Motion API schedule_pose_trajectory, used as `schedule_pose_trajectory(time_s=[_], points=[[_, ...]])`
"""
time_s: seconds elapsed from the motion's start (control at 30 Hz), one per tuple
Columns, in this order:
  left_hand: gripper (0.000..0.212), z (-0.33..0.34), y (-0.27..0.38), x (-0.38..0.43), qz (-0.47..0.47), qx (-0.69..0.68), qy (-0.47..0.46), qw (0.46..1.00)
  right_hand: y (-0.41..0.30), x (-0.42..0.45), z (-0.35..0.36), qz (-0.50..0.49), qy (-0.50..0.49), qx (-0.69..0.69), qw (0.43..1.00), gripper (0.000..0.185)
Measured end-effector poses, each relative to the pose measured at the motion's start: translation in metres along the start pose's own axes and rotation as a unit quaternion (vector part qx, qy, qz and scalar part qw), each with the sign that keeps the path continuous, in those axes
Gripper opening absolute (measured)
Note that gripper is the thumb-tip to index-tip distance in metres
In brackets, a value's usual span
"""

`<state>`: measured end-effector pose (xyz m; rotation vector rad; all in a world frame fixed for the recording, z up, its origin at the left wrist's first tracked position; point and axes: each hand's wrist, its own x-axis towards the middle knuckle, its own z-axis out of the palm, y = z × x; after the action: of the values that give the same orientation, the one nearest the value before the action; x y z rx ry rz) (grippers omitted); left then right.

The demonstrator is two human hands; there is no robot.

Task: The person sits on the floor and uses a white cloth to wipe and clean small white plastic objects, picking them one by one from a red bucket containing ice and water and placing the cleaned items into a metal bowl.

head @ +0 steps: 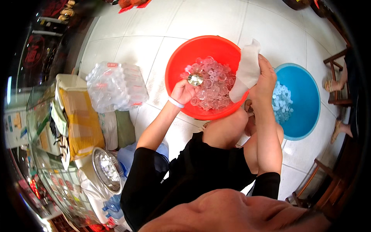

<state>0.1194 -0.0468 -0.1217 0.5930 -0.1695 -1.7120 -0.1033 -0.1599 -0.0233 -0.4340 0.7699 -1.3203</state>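
My left hand (185, 91) grips a small round shiny metal piece (195, 79) above the near left part of a red plastic basin (181, 58). Many small clear and pinkish plastic or glass pieces (213, 87) lie heaped in that basin. A pale limp sheet, perhaps cloth (248, 66), hangs from my right hand (263, 75) over the basin's right rim. Beyond that hand, to the right, stands a blue plastic basin (307, 101) with pale whitish-blue small pieces (282, 98) in it. My right forearm hides part of the blue basin.
A shrink-wrapped pack of bottles (116, 87) stands left on the tiled floor (145, 55). Nearer are a taped yellow package (82, 121), a metal colander (107, 171) and a glass case (66, 185). Wooden stools (336, 63) and another person's feet (336, 132) are at the right.
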Motion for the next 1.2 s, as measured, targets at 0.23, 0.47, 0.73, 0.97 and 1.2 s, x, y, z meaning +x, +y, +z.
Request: schedule_pose_trajectory(time_s=[0.23, 0.47, 0.73, 0.97, 1.2], points=[[0.029, 0.025, 0.002, -0.061, 0.033, -0.179, 0.041, 0.982, 0.016, -0.005, 0.004, -0.012, -0.011, -0.023, 1.000, 0.019], [0.036, 0.039, 0.016, -0.125, 0.062, -0.184, 0.079, 0.978, 0.020, -0.016, 0.009, -0.015, -0.024, -0.044, 0.999, 0.022], [0.035, 0.012, 0.041, -0.224, 0.185, -0.106, 0.193, 0.958, 0.040, 0.007, -0.021, 0.038, -0.108, -0.058, 0.992, 0.027], [0.006, -0.068, 0.082, -0.366, 0.496, -0.011, 0.454, 0.740, 0.029, -0.015, -0.018, 0.068, -0.145, -0.128, 0.979, 0.031], [0.037, -0.151, 0.084, -0.558, 0.564, 0.123, 0.758, 0.304, 0.032, -0.030, -0.007, 0.043, -0.102, -0.165, 0.980, 0.030]])
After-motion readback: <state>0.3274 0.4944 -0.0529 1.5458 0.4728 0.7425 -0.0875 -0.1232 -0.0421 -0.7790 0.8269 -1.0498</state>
